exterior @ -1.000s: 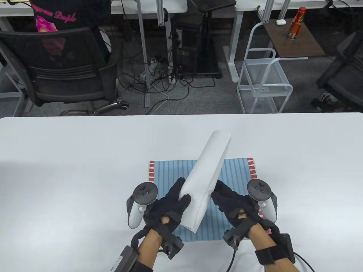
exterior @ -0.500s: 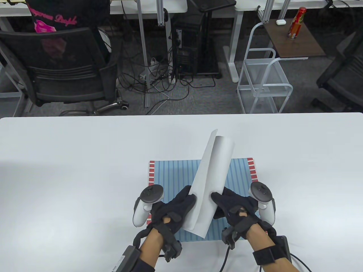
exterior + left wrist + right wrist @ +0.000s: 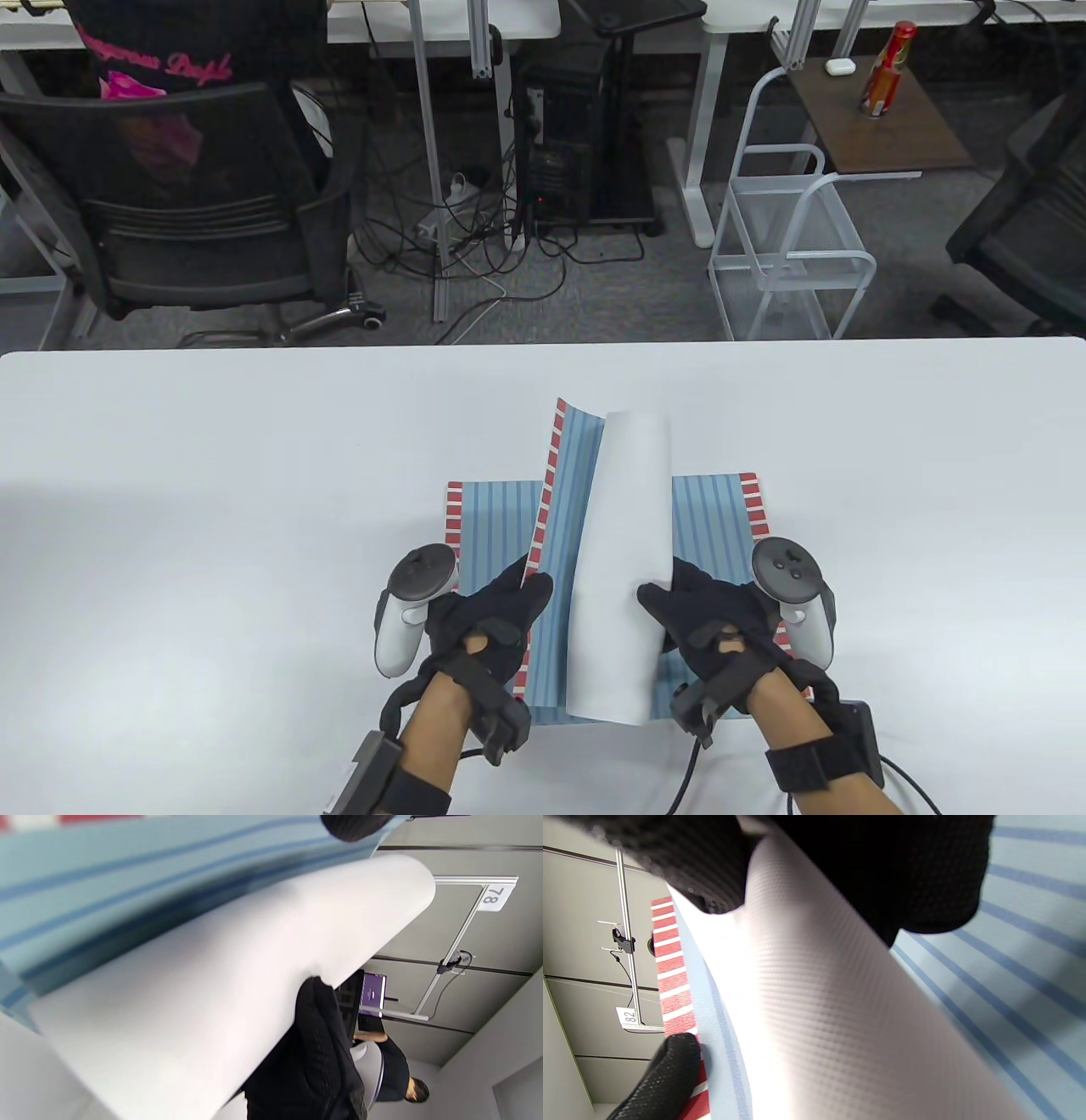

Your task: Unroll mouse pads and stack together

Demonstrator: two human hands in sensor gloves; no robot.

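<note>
The flat pad is largely covered by the half-unrolled pad between the hands; both forearms are cut off below.

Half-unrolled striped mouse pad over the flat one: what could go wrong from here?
1. The half-unrolled blue striped mouse pad still curls, its white underside rolled up; if the left hand or right hand lets go, it may spring back.
2. It sits angled over the flat blue striped mouse pad, so the stack may end up misaligned.
</note>
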